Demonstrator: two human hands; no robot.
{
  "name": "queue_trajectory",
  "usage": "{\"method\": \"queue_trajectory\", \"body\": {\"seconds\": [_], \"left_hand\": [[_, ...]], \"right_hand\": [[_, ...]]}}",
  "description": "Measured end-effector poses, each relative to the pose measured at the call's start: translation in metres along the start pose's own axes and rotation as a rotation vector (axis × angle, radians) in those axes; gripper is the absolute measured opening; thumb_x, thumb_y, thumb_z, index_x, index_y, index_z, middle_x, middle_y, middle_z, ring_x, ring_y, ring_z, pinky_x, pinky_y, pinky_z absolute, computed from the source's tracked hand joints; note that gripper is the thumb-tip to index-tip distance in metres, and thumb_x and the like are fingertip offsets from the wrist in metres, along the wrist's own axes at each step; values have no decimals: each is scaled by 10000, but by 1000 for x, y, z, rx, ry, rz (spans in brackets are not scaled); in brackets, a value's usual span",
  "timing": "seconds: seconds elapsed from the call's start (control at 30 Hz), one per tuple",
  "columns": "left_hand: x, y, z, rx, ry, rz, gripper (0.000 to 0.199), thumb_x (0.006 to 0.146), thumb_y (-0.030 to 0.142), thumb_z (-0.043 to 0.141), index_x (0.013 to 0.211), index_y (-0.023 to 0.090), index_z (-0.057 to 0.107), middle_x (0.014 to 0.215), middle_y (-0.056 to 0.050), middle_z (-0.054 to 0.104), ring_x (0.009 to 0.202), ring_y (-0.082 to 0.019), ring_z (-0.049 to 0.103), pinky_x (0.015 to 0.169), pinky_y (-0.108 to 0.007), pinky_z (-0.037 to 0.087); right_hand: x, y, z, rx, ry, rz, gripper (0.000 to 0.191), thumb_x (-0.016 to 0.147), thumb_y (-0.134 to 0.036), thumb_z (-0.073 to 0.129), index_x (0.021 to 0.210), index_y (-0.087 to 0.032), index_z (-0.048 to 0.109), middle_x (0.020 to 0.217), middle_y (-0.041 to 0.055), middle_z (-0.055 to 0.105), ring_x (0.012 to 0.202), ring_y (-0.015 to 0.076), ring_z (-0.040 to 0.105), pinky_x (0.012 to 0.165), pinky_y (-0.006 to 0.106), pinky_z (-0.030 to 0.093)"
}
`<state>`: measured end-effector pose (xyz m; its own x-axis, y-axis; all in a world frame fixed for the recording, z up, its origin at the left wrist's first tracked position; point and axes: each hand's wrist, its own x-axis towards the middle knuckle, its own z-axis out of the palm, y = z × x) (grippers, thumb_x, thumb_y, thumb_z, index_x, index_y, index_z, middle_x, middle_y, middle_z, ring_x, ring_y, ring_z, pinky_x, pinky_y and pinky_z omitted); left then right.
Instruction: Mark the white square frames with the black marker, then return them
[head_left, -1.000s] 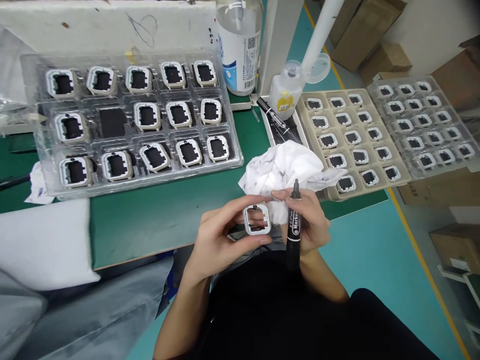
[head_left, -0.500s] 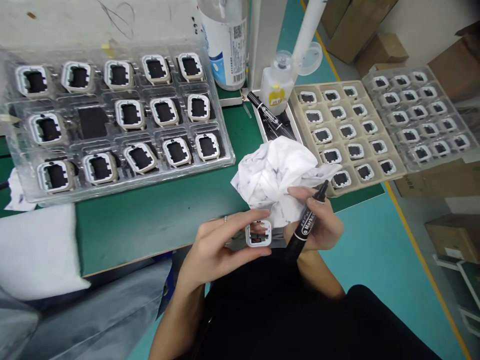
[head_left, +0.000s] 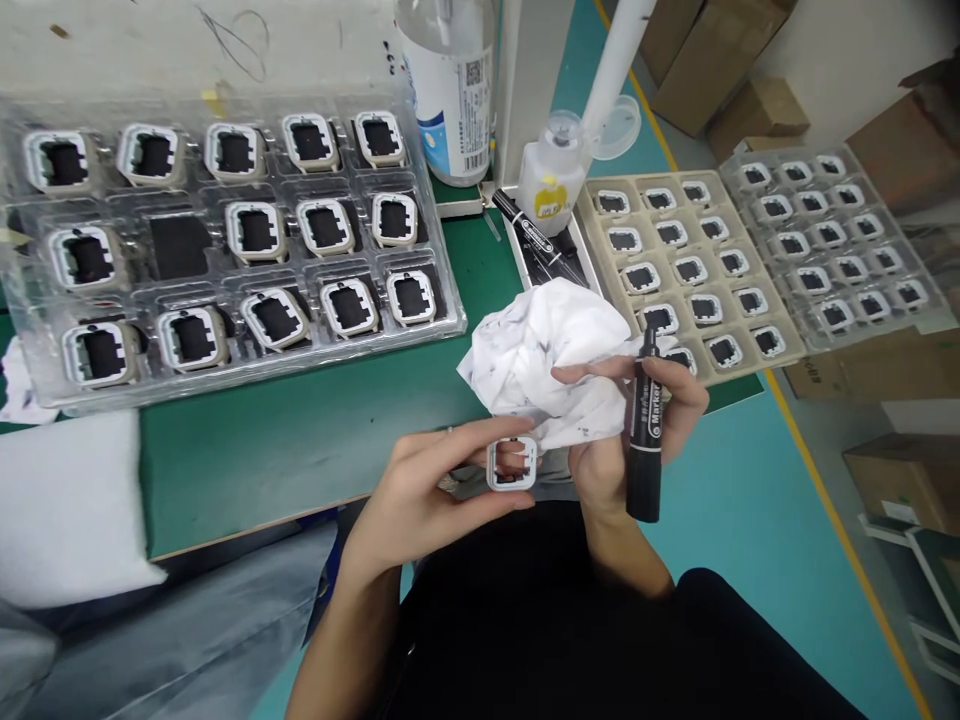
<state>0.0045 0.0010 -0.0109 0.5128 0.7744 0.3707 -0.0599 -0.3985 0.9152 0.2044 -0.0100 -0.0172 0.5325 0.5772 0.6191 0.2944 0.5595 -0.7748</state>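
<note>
My left hand [head_left: 431, 490] pinches a small white watch case frame [head_left: 511, 464] by its top and bottom edges, its open middle turned towards me. In my right hand [head_left: 679, 405] a black marker [head_left: 645, 440] stands nearly upright between the fingers, its dark tip pointing up. The same hand also grips a crumpled white cloth [head_left: 551, 350] with dark smudges, which bulges out just above the frame. Part of my right palm is hidden by the marker and cloth.
A clear tray [head_left: 300, 365] of similar frames lies on the left, one slot without a frame. A beige tray [head_left: 750, 320] and another clear tray [head_left: 817, 220] stand right. Behind are a pump bottle [head_left: 450, 100], a small bottle [head_left: 553, 175] and a marker box [head_left: 517, 240].
My right hand has turned the marker from slanted to nearly upright and shifted it right, away from the frame. The cloth has moved slightly with it. My left hand keeps its pinch.
</note>
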Motion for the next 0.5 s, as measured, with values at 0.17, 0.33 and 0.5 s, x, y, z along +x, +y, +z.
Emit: {"method": "queue_trajectory", "body": {"seconds": [0.17,0.33,0.5], "left_hand": [[-1,-1,3,-10,107,19,684,886,265,1071,1522,277,820,1207,-63,928,845,-176,880,848,-224,736],[0,0,5,-11,215,61,709,841,306,1103,1497,258,840,1114,-67,932,795,-203,888,798,-247,760],[1,-3,6,-13,324,98,706,844,336,1104,1496,260,843,1016,-46,915,772,-209,888,762,-250,757]], "right_hand": [[-5,11,-14,-147,-230,-260,586,1023,-169,776,1564,-346,635,1400,72,858,1230,330,882,1030,627,783],[-2,18,-19,-124,-312,-369,482,1074,-213,715,1539,-334,674,1220,49,881,1084,295,893,906,577,817],[1,14,-22,-155,-348,-377,548,1031,-142,767,1533,-330,653,1285,63,875,1207,314,875,956,595,801]]}}
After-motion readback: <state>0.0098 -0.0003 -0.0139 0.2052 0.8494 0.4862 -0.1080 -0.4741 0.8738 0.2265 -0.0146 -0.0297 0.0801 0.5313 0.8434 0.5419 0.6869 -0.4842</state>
